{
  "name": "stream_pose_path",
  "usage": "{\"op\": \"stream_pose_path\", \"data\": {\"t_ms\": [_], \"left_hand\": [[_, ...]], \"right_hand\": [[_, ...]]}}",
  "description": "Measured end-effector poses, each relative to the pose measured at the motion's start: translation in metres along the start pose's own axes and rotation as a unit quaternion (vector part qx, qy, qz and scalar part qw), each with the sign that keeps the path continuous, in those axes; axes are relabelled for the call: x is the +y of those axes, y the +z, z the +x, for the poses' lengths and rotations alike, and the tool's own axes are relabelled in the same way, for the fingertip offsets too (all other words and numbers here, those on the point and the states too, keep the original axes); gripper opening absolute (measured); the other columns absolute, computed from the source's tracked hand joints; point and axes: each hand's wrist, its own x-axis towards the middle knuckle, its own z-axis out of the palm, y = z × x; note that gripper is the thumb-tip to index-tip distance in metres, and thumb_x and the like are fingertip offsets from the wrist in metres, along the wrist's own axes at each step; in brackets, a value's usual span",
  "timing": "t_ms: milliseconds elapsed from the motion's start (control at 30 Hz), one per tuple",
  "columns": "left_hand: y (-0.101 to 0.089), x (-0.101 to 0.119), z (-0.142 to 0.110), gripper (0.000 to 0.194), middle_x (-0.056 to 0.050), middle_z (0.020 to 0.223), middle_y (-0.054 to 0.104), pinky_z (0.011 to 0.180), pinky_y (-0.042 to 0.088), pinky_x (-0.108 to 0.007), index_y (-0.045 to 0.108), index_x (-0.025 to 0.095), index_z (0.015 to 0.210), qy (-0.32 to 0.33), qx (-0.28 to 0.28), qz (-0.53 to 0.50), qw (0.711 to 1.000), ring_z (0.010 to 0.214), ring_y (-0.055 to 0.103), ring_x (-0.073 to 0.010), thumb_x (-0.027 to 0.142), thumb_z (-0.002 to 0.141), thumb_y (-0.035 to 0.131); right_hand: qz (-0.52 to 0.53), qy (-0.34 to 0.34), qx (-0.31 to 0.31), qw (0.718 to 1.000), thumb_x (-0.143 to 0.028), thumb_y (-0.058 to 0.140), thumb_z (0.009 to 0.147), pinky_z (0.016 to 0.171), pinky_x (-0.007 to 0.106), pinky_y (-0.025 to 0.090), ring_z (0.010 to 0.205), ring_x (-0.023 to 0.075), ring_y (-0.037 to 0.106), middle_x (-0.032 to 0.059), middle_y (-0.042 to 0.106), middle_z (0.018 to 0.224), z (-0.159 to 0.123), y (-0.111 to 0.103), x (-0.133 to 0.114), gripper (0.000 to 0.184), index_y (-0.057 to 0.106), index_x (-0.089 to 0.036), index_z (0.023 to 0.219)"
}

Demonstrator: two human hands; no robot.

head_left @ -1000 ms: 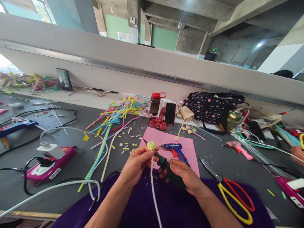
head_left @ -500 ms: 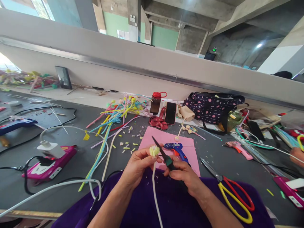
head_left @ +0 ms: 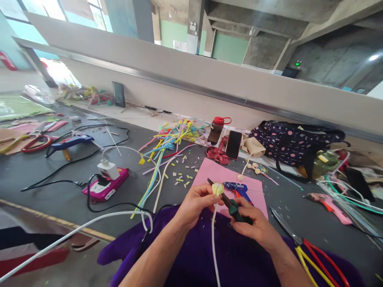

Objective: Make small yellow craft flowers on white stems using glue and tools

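Note:
My left hand (head_left: 196, 204) pinches a small pale yellow flower (head_left: 217, 189) just under its head. The flower's white stem (head_left: 214, 239) hangs down over a purple cloth (head_left: 185, 255) on my lap. In my right hand (head_left: 255, 223) are scissors (head_left: 237, 212) with dark blades and dark green handles. Their blades point up and left, passing beside and partly behind the flower, and appear closed. Just past the hands, a blue glue gun (head_left: 244, 194) lies on a pink sheet (head_left: 206, 172).
Large scissors (head_left: 289, 229) with red and yellow handles lie to the right, near a pink glue gun (head_left: 332, 205). Small cut pieces (head_left: 179, 177) and colourful stems (head_left: 163, 145) cover the left middle. A magenta power strip (head_left: 110, 187) sits left. Behind stand a bottle (head_left: 216, 131) and bag (head_left: 295, 145).
The view has swung left, so everything sits further right. The scissors' blades, earlier raised clear beside the flower, are now lower and closer against it.

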Motion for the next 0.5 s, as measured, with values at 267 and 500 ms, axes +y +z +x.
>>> {"op": "stream_pose_path", "data": {"t_ms": [267,500], "left_hand": [[-0.001,0.005,-0.003,0.015,-0.006,0.073,0.068,0.046,0.041,-0.017,0.064,0.011,0.067,-0.026,0.006,-0.017,1.000,0.058,0.060,-0.0101,0.024,0.069,0.070],[-0.001,0.007,-0.007,0.017,-0.004,0.065,0.067,0.049,0.046,-0.018,0.059,0.013,0.075,-0.084,-0.058,0.000,0.995,0.054,0.062,-0.0114,0.028,0.074,0.066]], "right_hand": [[-0.021,0.026,0.004,0.999,-0.030,0.058,0.075,0.084,0.032,0.038,0.098,0.0238,0.051,0.0057,0.052,0.104,-0.023,-0.019,-0.008,0.013,0.061,-0.018,0.072],[-0.005,0.088,0.027,0.996,-0.046,0.060,0.070,0.083,0.033,0.041,0.113,0.0324,0.044,0.0079,0.055,0.107,-0.078,-0.037,-0.009,0.027,0.065,-0.020,0.073]]}}
